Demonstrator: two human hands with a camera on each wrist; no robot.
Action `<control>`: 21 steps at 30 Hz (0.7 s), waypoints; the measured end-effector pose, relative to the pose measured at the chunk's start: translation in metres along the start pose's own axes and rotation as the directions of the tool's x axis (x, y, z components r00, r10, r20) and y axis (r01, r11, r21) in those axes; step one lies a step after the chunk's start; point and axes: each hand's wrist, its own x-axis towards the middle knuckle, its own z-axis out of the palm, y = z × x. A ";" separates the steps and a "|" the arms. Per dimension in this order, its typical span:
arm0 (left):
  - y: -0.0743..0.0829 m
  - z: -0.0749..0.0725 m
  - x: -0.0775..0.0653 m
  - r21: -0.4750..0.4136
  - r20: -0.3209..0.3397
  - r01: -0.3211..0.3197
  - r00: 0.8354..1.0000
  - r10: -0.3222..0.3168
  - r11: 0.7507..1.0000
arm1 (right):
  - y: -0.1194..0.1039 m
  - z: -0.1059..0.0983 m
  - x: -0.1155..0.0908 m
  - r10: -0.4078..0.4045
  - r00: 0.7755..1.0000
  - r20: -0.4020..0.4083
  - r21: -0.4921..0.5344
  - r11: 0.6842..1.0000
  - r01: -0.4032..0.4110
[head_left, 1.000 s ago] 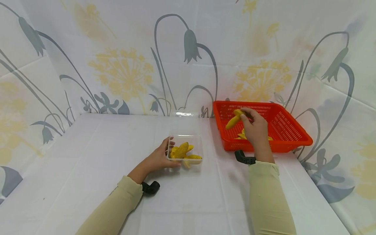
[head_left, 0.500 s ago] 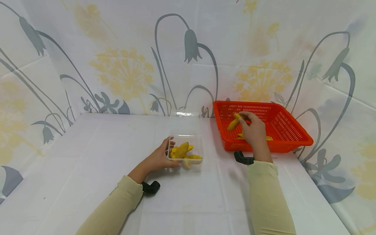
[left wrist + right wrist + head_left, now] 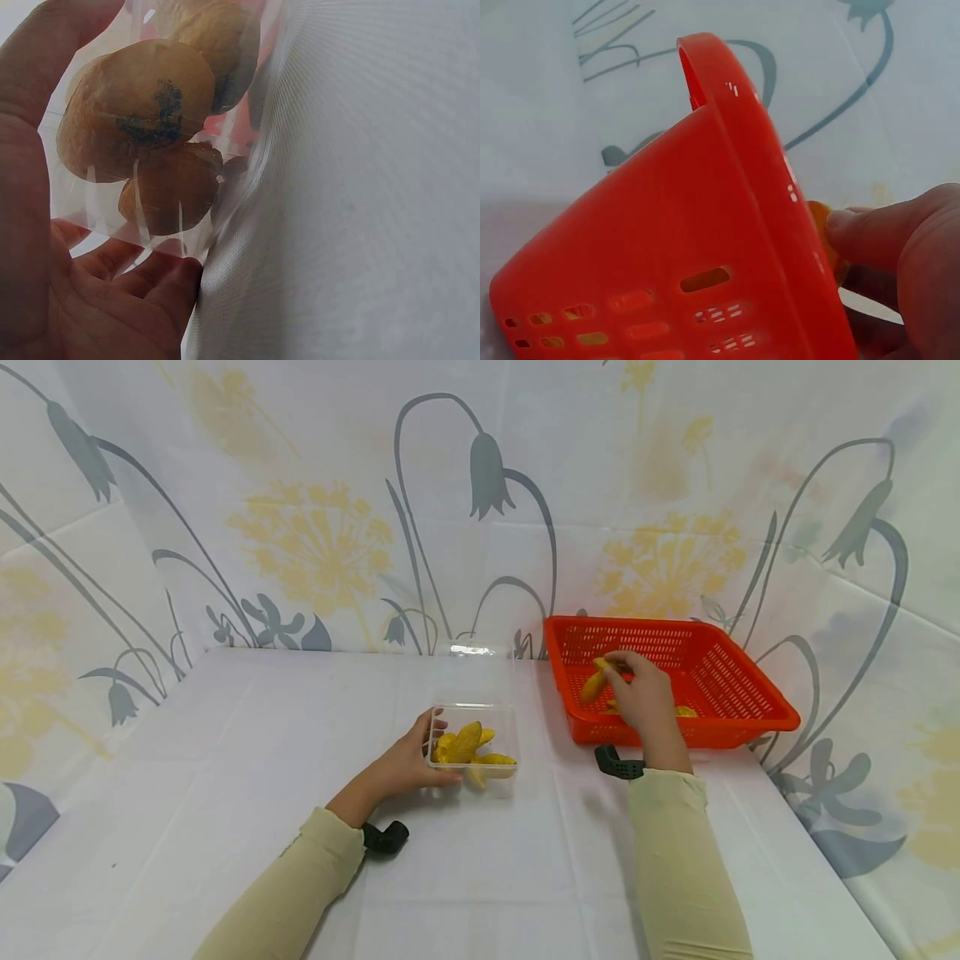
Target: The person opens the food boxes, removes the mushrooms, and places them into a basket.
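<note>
left grip point(image 3: 408, 763) holds box point(image 3: 500, 727); right grip point(image 3: 648, 693) pinches yellow piece point(image 3: 592, 687) at basket point(image 3: 720, 681)

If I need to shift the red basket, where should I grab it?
Probably the red basket's right rim, from the outer right, fingers hooked beneath: that end wall flares outward, so its lip should give a hold. The right hand, pinching a yellow piece, works towards the left part, away from that end.
</note>
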 end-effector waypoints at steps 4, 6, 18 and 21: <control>0.000 0.000 0.000 0.001 0.001 0.001 1.000 -0.001 1.000 | -0.002 0.002 0.000 0.013 1.000 0.027 -0.041 0.999 -0.012; 0.000 0.000 0.000 0.000 0.001 0.002 1.000 -0.002 1.000 | -0.003 0.002 0.000 0.029 0.999 0.039 -0.046 0.999 -0.027; 0.000 -0.002 -0.001 0.017 0.007 -0.013 1.000 0.013 1.000 | -0.003 0.004 0.003 0.034 0.994 0.106 -0.151 0.988 -0.017; 0.000 -0.002 -0.001 0.019 0.008 -0.013 1.000 0.013 1.000 | -0.004 0.005 0.003 0.031 0.994 0.107 -0.155 0.988 -0.014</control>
